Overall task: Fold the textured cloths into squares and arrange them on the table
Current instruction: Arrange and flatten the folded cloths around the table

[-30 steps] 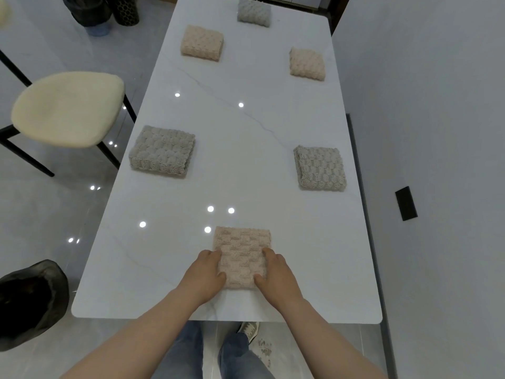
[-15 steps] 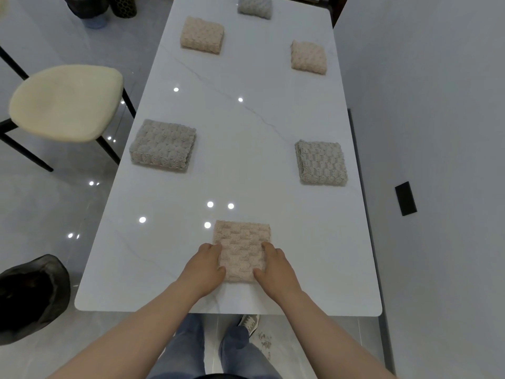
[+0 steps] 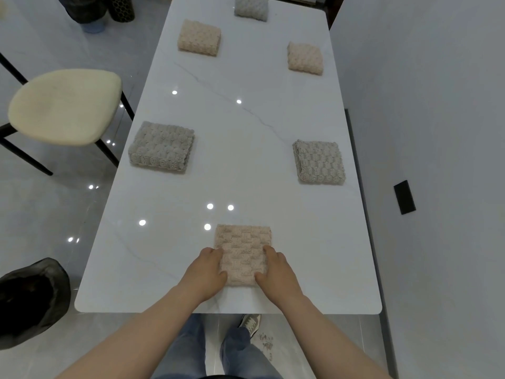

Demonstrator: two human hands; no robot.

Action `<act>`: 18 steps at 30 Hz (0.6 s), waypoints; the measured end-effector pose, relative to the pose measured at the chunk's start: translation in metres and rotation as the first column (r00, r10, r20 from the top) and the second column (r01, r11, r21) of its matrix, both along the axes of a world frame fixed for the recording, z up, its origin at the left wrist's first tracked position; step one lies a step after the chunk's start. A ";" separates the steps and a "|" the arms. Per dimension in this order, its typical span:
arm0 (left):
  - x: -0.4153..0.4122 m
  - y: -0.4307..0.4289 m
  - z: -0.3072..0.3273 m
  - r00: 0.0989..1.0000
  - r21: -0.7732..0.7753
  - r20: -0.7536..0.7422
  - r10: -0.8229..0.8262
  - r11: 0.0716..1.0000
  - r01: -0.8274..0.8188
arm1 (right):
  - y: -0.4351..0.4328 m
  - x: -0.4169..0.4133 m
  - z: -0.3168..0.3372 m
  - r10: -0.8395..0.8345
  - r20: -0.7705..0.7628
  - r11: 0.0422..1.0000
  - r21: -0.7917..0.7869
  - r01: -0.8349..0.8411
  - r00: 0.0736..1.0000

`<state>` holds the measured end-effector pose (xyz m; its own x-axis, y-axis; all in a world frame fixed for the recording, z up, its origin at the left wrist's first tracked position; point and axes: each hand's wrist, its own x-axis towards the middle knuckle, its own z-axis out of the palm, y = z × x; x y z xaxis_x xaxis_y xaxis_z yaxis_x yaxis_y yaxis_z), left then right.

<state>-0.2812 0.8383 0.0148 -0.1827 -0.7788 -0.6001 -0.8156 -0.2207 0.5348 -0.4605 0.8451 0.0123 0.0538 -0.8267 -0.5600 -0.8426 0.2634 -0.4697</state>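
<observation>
6 folded cloths on table (image 3: 246, 165): 3 beige, 3 grey. Nearest beige cloth (image 3: 243, 250) sat by near edge, centre; L hand (image 3: 205, 272) & R hand (image 3: 277, 272) gripped its sides. Black bag (image 3: 32, 299) on floor, contents unseen.

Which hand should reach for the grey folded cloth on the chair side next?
Left. The left hand holds the beige cloth's left edge, same side as that grey cloth; the right hand would need to cross.
</observation>
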 end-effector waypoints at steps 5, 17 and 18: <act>-0.002 0.002 0.000 1.000 0.005 -0.009 0.006 1.000 -0.006 | 0.002 -0.001 0.000 -0.002 -0.004 1.000 0.006 0.002 1.000; 0.007 0.002 0.013 0.997 -0.104 0.059 -0.046 0.993 0.052 | -0.004 -0.003 0.018 0.122 -0.152 0.987 -0.087 -0.136 0.981; 0.009 0.001 0.016 0.995 -0.116 0.075 -0.062 0.991 0.071 | -0.005 -0.003 0.021 0.136 -0.164 0.982 -0.106 -0.154 0.977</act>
